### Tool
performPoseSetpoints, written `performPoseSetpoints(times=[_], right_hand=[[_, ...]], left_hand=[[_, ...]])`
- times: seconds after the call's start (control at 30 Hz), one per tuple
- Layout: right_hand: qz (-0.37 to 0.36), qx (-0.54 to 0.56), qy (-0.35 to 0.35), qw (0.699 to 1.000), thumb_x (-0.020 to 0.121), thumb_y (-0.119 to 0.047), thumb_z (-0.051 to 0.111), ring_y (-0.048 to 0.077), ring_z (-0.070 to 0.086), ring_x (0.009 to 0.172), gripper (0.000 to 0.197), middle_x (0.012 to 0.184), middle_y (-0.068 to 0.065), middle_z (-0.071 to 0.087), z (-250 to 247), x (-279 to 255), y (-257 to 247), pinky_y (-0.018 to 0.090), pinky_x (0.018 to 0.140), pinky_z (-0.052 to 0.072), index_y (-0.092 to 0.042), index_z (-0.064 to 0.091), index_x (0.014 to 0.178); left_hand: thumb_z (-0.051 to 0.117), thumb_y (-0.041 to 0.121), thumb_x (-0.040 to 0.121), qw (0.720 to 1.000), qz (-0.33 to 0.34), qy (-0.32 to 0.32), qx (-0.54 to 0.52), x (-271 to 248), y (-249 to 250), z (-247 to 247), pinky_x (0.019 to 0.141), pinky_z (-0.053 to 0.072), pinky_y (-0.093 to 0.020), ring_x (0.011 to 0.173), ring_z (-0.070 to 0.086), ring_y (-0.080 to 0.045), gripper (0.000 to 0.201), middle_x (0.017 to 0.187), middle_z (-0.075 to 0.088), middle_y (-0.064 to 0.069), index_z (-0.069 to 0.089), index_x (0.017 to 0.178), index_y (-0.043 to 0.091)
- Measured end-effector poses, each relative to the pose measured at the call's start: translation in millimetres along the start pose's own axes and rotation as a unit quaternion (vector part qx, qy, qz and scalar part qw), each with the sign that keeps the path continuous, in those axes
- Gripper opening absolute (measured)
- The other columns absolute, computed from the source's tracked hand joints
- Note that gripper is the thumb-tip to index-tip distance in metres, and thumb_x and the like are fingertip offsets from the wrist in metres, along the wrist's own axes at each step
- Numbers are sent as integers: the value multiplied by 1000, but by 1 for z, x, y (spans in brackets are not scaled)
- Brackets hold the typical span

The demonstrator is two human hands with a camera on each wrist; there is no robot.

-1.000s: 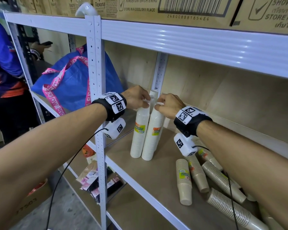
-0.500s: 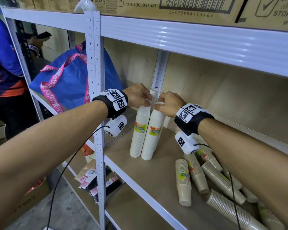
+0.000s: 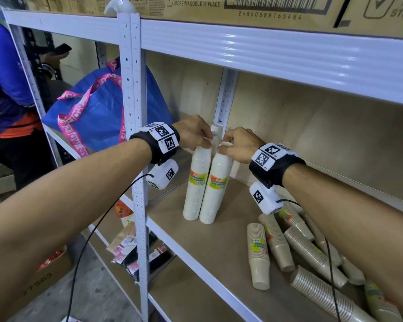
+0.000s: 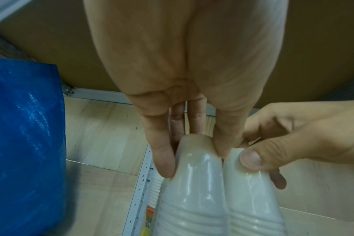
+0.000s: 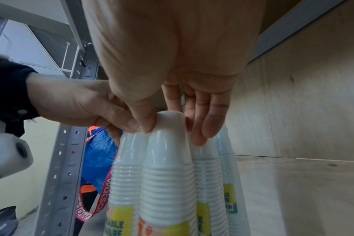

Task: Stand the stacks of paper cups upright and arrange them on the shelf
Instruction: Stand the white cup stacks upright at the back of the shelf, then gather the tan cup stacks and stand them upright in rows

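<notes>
Left hand (image 3: 193,133) and right hand (image 3: 239,145) each pinch an upright white cup stack (image 3: 215,189) top in their fingers, near the shelf (image 3: 219,247) back-left corner.

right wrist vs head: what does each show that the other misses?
Only right wrist: two more white stacks standing behind the gripped pair. Only head: brown stacks lying on the shelf board, one brown stack standing. Both: left hand and right hand pinching the tops of the left white stack and right white stack.
</notes>
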State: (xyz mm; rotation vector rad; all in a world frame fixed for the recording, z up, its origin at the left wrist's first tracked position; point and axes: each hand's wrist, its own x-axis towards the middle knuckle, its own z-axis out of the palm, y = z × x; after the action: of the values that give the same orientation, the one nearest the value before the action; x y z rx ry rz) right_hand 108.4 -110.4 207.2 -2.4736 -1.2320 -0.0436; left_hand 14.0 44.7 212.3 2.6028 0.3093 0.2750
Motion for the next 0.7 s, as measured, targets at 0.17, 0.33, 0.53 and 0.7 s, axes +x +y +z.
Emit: performPoseSetpoints(times=[0.17, 0.33, 0.53, 0.7], right_hand=[[5, 9, 6, 1000, 82, -37, 71, 22, 62, 87, 21, 95, 0, 64, 2, 0, 0, 27, 64, 40, -20, 67, 93], [-3, 23, 8, 1000, 82, -41, 71, 18, 56, 92, 45, 110, -1, 60, -2, -6, 5, 27, 73, 39, -20, 60, 120], [15, 24, 16, 999, 79, -59, 65, 18, 58, 108, 69, 131, -4, 58, -17, -17, 20, 34, 86, 47, -25, 51, 136], [67, 21, 37, 997, 80, -57, 65, 22, 57, 108, 64, 124, 1, 58, -30, -32, 42, 34, 84, 47, -22, 53, 132]], left_hand=[[70, 25, 88, 1000, 0, 5, 13, 0, 1, 1, 66, 50, -20, 94, 64, -18, 31, 114, 65, -3, 69, 117, 14], [70, 29, 87, 999, 7, 9, 38, -2, 5, 0, 76, 46, -26, 102, 60, -18, 33, 115, 62, -1, 68, 120, 20], [69, 32, 88, 997, 50, 39, 40, -5, 29, -13, 77, 44, -25, 96, 57, -12, 40, 119, 60, 0, 63, 126, 23], [69, 41, 86, 993, 100, 31, 47, -5, 56, -10, 83, 48, -29, 105, 60, -17, 42, 125, 58, 1, 62, 125, 31]])
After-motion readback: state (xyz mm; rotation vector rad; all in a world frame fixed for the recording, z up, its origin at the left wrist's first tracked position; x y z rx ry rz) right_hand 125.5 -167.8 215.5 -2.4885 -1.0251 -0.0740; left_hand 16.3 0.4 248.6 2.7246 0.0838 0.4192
